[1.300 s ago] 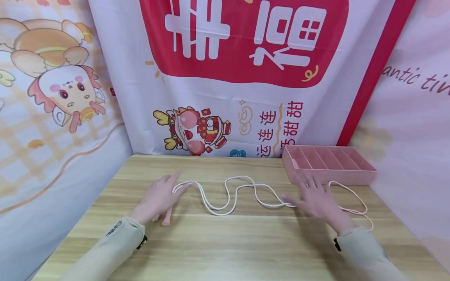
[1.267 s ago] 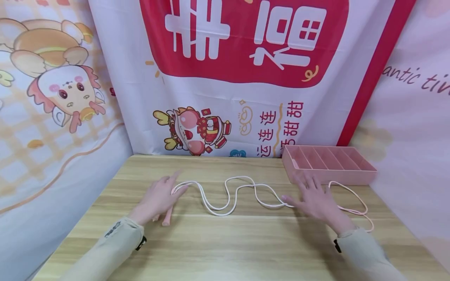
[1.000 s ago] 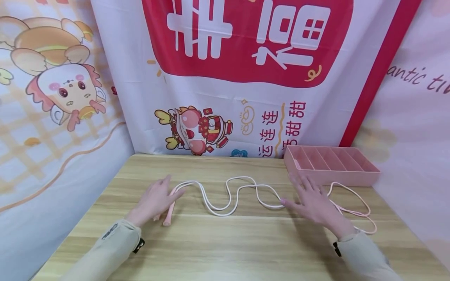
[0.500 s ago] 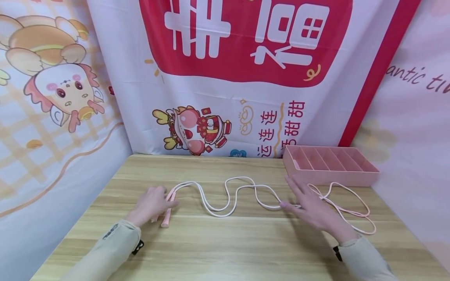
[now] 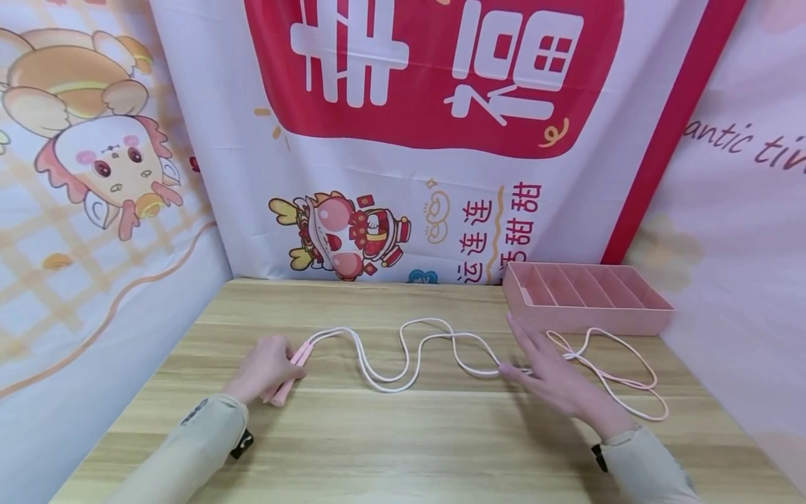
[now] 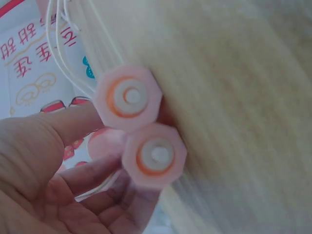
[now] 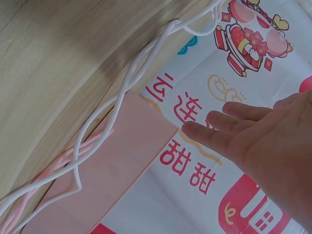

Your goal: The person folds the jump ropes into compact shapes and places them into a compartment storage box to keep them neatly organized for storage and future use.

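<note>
A jump rope lies across the wooden table, its white cord (image 5: pixel 393 391) curving in waves to a looped stretch on the right that turns pink. Its two pink handles (image 5: pixel 304 352) lie side by side at the left. My left hand (image 5: pixel 267 367) holds both together between thumb and fingers; their eight-sided ends face the left wrist view, one handle end (image 6: pixel 155 156) touching the other. Fingers extended, my right hand (image 5: pixel 557 381) is over the cord's right part, hiding some of it. In the right wrist view, the crossing cord strands (image 7: pixel 119 100) run apart from the fingers.
A pink divided box (image 5: pixel 588 318) stands at the back right of the table (image 5: pixel 403 448), behind the cord's loops. A printed cloth (image 5: pixel 390 161) hangs along the back edge, with more printed cloth on both sides.
My left hand has drawn back toward the handle ends and closed around both handles, bringing them together. My right hand has shifted slightly, uncovering more of the looped cord.
</note>
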Tool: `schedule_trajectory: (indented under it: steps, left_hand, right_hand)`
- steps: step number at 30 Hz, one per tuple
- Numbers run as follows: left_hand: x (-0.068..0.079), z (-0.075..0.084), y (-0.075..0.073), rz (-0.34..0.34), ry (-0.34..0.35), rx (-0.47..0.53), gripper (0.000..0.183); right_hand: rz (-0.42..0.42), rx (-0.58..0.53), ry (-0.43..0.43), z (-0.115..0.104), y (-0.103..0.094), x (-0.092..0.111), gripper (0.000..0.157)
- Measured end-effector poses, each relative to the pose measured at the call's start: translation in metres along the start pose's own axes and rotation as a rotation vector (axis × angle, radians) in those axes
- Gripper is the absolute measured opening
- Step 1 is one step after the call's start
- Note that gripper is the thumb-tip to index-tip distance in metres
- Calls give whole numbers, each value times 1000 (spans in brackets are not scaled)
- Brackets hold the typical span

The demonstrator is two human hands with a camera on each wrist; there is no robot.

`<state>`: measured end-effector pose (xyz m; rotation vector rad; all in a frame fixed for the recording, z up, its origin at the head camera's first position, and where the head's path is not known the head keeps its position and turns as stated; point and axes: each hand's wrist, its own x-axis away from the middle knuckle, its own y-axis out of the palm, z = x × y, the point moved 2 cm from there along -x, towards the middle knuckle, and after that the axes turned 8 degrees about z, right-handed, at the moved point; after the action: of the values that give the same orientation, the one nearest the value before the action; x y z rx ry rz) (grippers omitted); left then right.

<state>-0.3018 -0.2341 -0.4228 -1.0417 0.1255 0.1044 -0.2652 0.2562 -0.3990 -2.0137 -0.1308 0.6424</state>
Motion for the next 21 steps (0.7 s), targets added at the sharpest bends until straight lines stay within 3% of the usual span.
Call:
schedule_trajectory:
  steps: [8,15,21]
  left_hand:
    - [-2,-4,-8,-8,-7,45,15]
    - [-1,-3,-13,-34,-59,105,11]
    - [-5,3,-22,-67,-34,169,14]
  right_hand:
    - [0,-2,3,1,-1,0,84]
    - [4,-12,-2,2,0,0,85]
    - [29,-9,-15,2,-3,0,83]
